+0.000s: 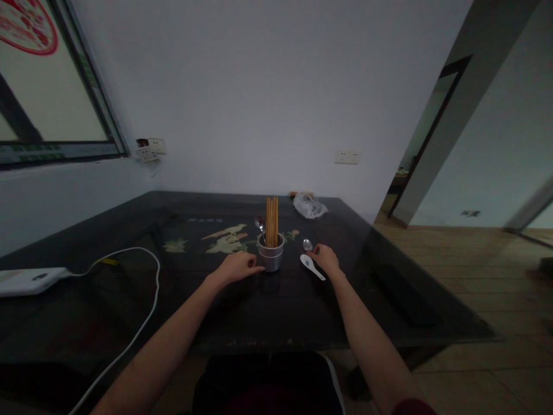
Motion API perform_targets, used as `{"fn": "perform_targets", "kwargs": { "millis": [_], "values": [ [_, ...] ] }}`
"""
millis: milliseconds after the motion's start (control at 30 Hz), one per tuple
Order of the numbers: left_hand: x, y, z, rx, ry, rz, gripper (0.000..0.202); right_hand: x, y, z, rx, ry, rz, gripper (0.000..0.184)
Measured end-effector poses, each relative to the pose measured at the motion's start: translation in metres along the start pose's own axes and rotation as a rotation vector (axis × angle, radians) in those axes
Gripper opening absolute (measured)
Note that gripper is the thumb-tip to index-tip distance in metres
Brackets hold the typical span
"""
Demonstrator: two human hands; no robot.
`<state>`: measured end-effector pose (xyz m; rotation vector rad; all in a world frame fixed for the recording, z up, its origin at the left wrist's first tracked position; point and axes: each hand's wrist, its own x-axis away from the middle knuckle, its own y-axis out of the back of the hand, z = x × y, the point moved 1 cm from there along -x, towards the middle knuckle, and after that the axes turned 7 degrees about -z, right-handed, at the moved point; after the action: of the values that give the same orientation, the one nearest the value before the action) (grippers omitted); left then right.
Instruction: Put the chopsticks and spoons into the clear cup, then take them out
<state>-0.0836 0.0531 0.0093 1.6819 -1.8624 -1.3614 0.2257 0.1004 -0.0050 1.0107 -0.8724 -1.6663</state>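
Observation:
A metal cup (271,262) stands upright near the middle of the dark table, with a bundle of wooden chopsticks (272,222) and a metal spoon (260,222) in it. My left hand (237,267) rests on the table at the cup's left side. Its fingers are bent, the thumb reaches to the cup's base, and nothing is in its grasp. To the right of the cup, my right hand (327,258) has its fingers closed at the handle of a second metal spoon (307,245), whose bowl points away from me. A white ceramic spoon (311,267) lies just below that hand.
A crumpled clear plastic bag (309,206) lies by the wall. On the left is a white device (32,281) with a white cable (156,282) trailing over the table's front edge. A dark flat object (406,294) lies at the right. Wall sockets (347,157) are behind.

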Motion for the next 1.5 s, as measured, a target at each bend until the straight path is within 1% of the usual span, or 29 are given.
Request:
{"fn": "perform_targets", "kwargs": {
  "millis": [133, 233, 333, 433, 500, 567, 667, 800, 933, 1100, 1233, 1400, 1500],
  "values": [
    [0.000, 0.001, 0.001, -0.105, 0.062, -0.032, 0.041, 0.000, 0.000, 0.001, 0.035, -0.015, 0.014, 0.018],
    [0.001, 0.000, -0.003, -0.094, 0.091, -0.090, 0.048, 0.000, 0.001, 0.001, 0.051, -0.030, 0.012, 0.017],
    [0.000, -0.007, -0.005, 0.002, 0.074, -0.142, 0.061, 0.000, 0.002, 0.001, 0.070, -0.031, 0.013, 0.016],
    [-0.003, -0.020, -0.005, 0.153, 0.052, -0.153, 0.070, 0.000, 0.003, 0.000, 0.101, -0.023, 0.010, 0.018],
    [-0.005, -0.029, -0.005, 0.255, 0.067, -0.172, 0.075, 0.000, 0.005, -0.001, 0.116, -0.035, 0.012, 0.018],
    [-0.006, -0.036, -0.007, 0.350, 0.103, -0.192, 0.075, 0.001, 0.007, -0.002, 0.118, -0.047, 0.012, 0.018],
    [-0.006, -0.039, -0.012, 0.447, 0.154, -0.191, 0.074, 0.001, 0.010, -0.002, 0.108, -0.055, -0.003, 0.018],
    [-0.006, -0.039, -0.018, 0.494, 0.209, -0.184, 0.069, 0.001, 0.014, -0.002, 0.090, -0.057, -0.017, 0.018],
    [-0.006, -0.040, -0.019, 0.531, 0.208, -0.181, 0.063, 0.001, 0.017, -0.001, 0.063, -0.056, -0.036, 0.017],
    [-0.007, -0.042, -0.018, 0.540, 0.194, -0.182, 0.062, 0.002, 0.022, 0.002, 0.026, -0.057, -0.090, 0.019],
    [-0.006, -0.042, -0.018, 0.515, 0.187, -0.189, 0.063, 0.005, 0.028, 0.005, -0.040, -0.011, -0.175, 0.016],
    [-0.005, -0.042, -0.018, 0.505, 0.172, -0.201, 0.063, 0.010, 0.038, 0.011, -0.218, 0.074, -0.296, 0.014],
    [-0.004, -0.043, -0.017, 0.540, 0.153, -0.202, 0.061, 0.013, 0.045, 0.018, -0.407, 0.163, -0.366, 0.019]
  ]
}}
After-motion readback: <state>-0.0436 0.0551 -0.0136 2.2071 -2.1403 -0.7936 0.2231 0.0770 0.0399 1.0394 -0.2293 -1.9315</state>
